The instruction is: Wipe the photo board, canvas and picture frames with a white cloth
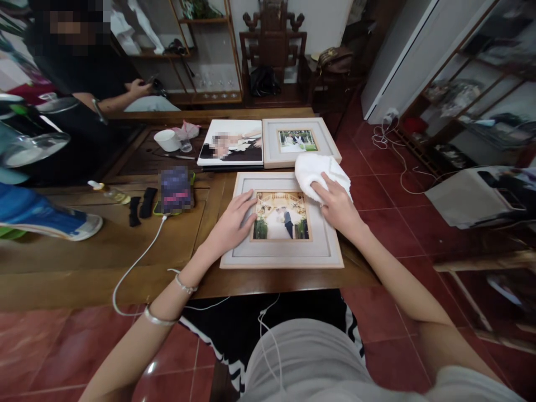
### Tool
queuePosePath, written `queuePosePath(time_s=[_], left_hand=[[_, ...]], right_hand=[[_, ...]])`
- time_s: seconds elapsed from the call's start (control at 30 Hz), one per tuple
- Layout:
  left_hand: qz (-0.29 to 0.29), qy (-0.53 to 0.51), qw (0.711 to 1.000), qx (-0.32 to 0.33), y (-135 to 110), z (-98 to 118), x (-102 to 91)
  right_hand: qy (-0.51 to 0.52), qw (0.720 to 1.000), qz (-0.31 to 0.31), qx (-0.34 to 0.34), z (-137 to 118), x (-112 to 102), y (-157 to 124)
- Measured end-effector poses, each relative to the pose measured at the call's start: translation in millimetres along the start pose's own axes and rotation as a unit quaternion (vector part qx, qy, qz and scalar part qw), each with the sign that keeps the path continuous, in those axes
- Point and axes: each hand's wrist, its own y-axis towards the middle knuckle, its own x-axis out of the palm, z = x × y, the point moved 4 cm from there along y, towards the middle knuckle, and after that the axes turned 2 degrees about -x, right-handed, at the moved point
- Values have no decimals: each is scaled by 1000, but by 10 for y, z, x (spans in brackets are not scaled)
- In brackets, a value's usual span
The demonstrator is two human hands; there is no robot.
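A light-coloured picture frame (285, 259) lies flat on the wooden table in front of me, with a small wedding photo (281, 218) at its centre. My left hand (237, 220) rests on the frame's left side, fingers stretched out beside the photo. In my right hand (338, 205) is a white cloth (320, 170), pressed over the frame's upper right corner. Just beyond are a second framed photo (330, 146) and a photo album (251, 131), lying side by side.
To the left lie a charging phone (176, 190) with a white cable (128, 271), a dropper bottle (111, 192), black strips (146, 202) and a blue-and-white pack (46, 212). A white cup (166, 140) stands behind. Across the table sits another person (79, 72).
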Motion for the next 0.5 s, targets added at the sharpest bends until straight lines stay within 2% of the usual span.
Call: queuePosePath(time_s=[0.17,0.3,0.4,0.5], left_hand=[[11,17,1000,0,-5,0,52],[22,14,1000,-9,-14,-11,59],[42,6,999,-8,-16,-35,62],[54,2,999,-8,-23,-54,70]], right_hand=[[-45,998,-44,16,60,77,276],[-74,995,-56,20,22,120,383],[-84,994,-68,-6,-41,116,335],[-94,990,-91,-56,-197,62,150]])
